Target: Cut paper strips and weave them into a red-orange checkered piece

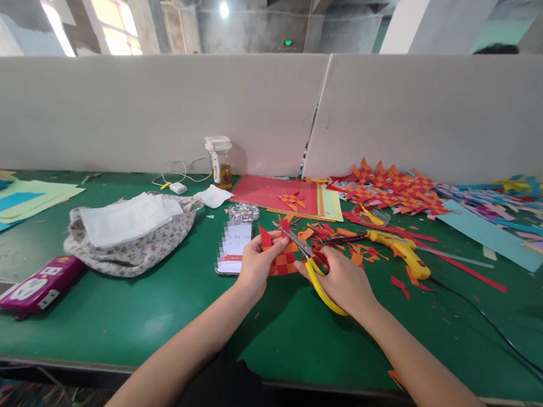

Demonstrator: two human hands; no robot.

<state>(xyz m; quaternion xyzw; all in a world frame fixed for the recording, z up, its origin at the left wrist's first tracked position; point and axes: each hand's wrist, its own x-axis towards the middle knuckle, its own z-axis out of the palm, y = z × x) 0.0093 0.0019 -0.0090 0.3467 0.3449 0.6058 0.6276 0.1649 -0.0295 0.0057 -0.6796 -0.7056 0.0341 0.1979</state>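
Note:
Between thumb and fingers, my left hand (256, 264) grips a woven paper piece (284, 262) in a red and orange check, with red points sticking up at its top. Yellow-handled scissors (319, 284) are in my right hand (346, 280), whose fingers wrap round the loops. Their metal blades reach up and left to the paper's upper edge by my left thumb. Part of the woven piece is hidden behind the hands. Close behind my left hand lies a lit phone (234, 246), and red and orange paper scraps (323, 231) are scattered beyond the scissors.
A yellow glue gun (402, 251) with a black cord lies to the right. Behind it are a pile of checked woven paper pieces (385, 187) and coloured strips (529, 207). At left sit a cloth bag (132, 260) and a magenta case (43, 288); a jar (220, 163) stands by the partition.

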